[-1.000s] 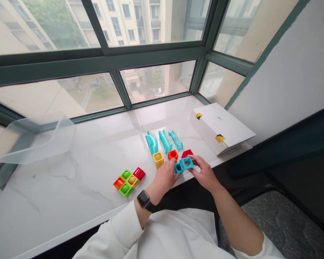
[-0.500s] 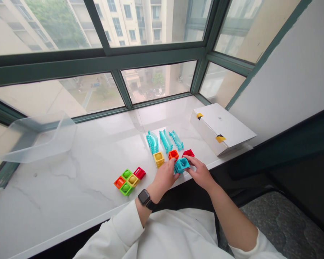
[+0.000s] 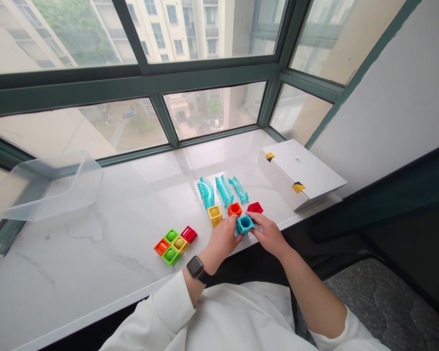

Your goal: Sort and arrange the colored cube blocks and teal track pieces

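Between the two hands, near the front edge of the white counter [image 3: 113, 251]: a blue block [image 3: 245, 224], with a round opening turned upward. Not possible to tell if made of one piece or two stacked, nor if resting on the counter or lifted slightly.

Left hand [image 3: 223, 239]: fingers bent and nearly closed, holding the block at its left side, thumb toward the near side. Right hand [image 3: 272, 238]: thumb and forefinger a little apart, placed at the right side of the block; other fingers partly hidden.

By the look, hard plastic: probably light and stiff, not giving way under a normal squeeze. Smooth on the walls, therefore maybe a bit slippery; not very fragile. Best to take hold by the flat outer walls, thumb and fingers opposite, leaving the round opening free. Better not to pinch only the rim, because of possible tipping.

Just beyond, an orange block [image 3: 234, 210]; near the right fingertips, a red block [image 3: 255, 208]; beside the left hand, a yellow block [image 3: 214, 213].
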{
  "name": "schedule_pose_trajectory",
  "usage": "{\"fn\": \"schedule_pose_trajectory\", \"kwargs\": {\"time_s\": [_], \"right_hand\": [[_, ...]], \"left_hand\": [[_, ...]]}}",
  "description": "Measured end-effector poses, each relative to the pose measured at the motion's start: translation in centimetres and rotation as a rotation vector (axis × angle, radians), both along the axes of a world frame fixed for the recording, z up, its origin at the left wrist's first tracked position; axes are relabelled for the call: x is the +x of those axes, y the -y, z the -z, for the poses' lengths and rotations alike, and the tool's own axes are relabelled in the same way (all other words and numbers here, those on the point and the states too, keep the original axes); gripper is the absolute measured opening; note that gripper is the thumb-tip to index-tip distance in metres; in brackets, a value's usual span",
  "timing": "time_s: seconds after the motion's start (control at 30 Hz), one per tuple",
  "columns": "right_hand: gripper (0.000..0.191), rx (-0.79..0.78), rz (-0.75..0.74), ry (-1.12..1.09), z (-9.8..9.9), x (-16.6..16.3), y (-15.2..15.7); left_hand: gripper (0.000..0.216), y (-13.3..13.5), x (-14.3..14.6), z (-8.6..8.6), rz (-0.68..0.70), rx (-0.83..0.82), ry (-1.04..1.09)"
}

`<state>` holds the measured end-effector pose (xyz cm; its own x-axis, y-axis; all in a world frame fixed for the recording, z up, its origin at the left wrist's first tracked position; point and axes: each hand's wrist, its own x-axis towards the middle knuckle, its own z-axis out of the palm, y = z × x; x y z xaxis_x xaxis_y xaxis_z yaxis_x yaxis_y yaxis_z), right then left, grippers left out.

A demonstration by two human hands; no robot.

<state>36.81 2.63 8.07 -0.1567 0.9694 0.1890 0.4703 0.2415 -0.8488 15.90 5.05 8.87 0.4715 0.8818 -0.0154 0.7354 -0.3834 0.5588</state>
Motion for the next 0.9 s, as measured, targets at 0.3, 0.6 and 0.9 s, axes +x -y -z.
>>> {"fn": "schedule_pose_trajectory", "kwargs": {"time_s": [0.3, 0.6, 0.9], "right_hand": [[0.054, -0.013, -0.001, -0.020, 0.17, 0.09, 0.06], [0.054, -0.019, -0.002, -0.019, 0.27, 0.11, 0.14], [0.054, -0.017, 0.002, -0.023, 0.22, 0.06, 0.13]], "left_hand": [[0.036, 0.01, -0.17, 0.29, 0.004, 0.003, 0.028], [0.041, -0.13, -0.20, 0.27, 0.007, -0.011, 0.052], [0.038, -0.18, -0.20, 0.40, 0.000, -0.013, 0.035]]}}
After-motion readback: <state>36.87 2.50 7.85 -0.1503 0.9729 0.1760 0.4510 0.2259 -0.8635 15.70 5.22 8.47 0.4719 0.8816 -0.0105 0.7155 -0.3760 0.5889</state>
